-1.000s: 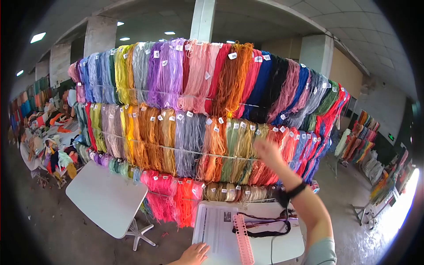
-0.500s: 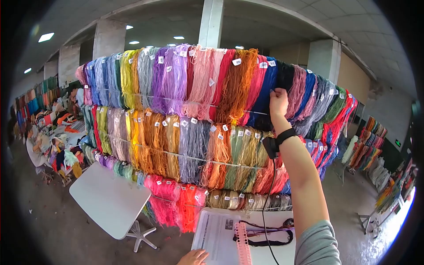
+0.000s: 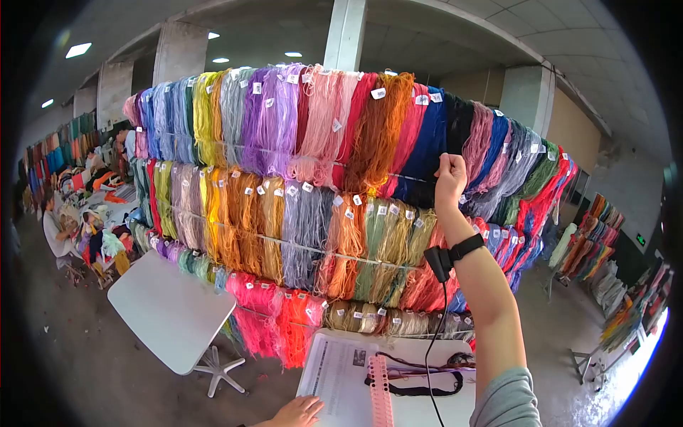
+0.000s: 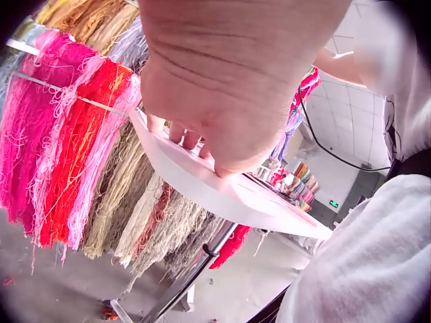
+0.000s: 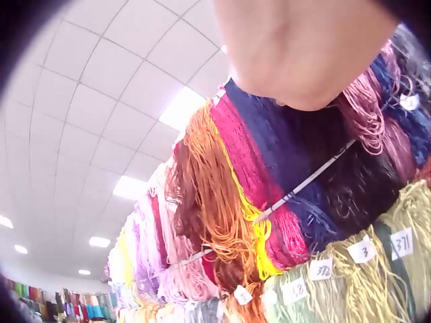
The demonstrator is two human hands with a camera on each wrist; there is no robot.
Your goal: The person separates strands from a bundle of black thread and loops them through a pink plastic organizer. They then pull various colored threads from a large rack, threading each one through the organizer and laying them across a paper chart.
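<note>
Right hand [image 3: 451, 186]'s up at the black skein [image 3: 459, 122], hung between the blue skein [image 3: 430, 135] and pink skein [image 3: 478, 136], presumably for easy picking; fingers curled, whether round strands I can't tell. Left hand [image 3: 300, 411], fingers relaxed, rests at the printed sheet [image 3: 340, 370], perhaps steadying it.

White tag [image 5: 402, 243]: handwritten "371", on pale olive skein [image 5: 419, 205]. Second tag [image 5: 362, 249]: "3" legible, on straw-coloured skein [image 5: 367, 286]. Third tag [image 5: 321, 269]: begins "37", last digit uncertain. Fourth tag [image 5: 295, 291]: "68", uncertain, on pale green skein [image 5: 286, 313]. Printed sheet [image 3: 334, 373], green wall sign [image 3: 641, 240]: illegible.
</note>
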